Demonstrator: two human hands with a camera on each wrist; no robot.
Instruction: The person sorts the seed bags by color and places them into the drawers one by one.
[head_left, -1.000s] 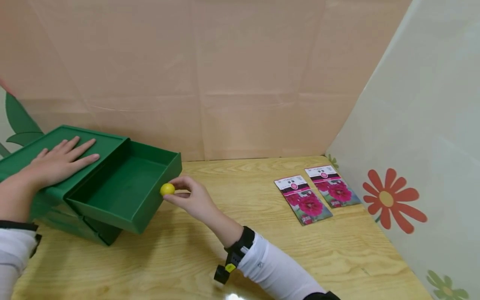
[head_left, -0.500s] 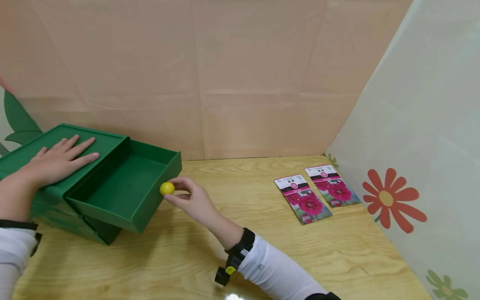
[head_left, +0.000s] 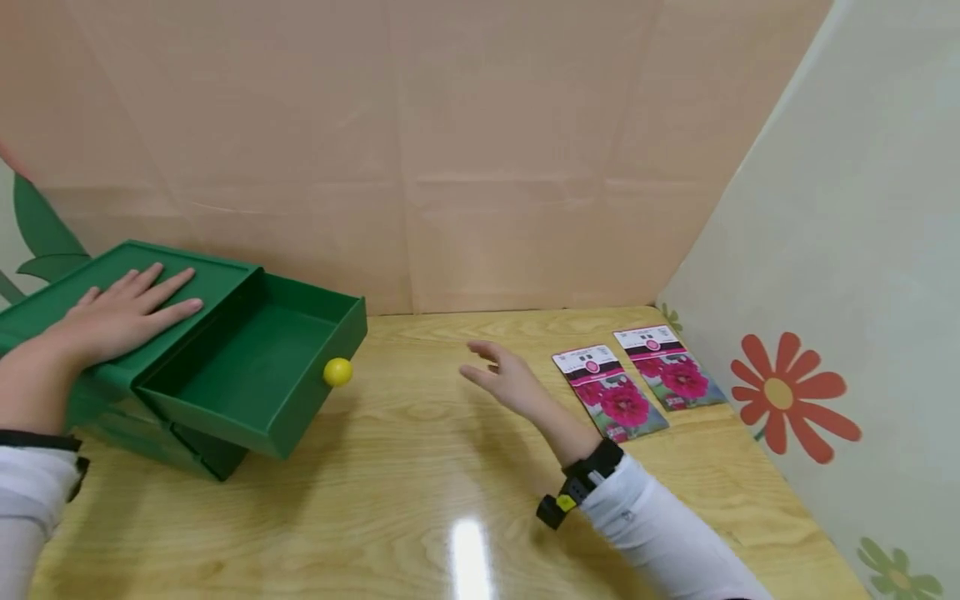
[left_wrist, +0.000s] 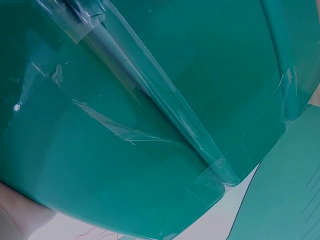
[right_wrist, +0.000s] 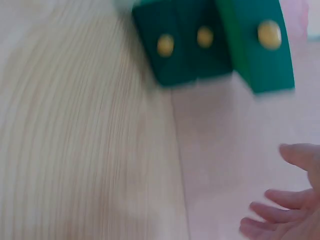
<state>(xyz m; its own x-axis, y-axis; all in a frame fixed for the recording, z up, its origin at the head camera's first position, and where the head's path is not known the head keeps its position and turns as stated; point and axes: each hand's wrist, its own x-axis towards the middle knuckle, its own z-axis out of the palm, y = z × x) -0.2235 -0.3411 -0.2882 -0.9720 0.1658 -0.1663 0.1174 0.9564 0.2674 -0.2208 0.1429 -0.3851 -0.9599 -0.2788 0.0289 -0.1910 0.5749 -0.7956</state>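
The knob on the front of the drawer lies to the left of the right hand, at much the same depth, with a stretch of bare table between them. The right hand holds nothing: its thumb and fingers stand apart, pointing left toward the knob, and none of them touches it. Of the two hands' fingertips, the right's look a little nearer to the knob.

The drawer juts from the right end of the cabinet, above the table; it runs out rightward and slightly toward the near side, and the knob faces the right hand. The right wrist view, though blurred, shows two lower knobs on the cabinet's end.

The left hand rests palm down on the cabinet's top, fingers spread and gripping nothing, to the left of the drawer.

Right of the right hand lie the left packet and the right packet, side by side, their long axes running from far left to near right. Whether the right forearm touches the left packet cannot be told.
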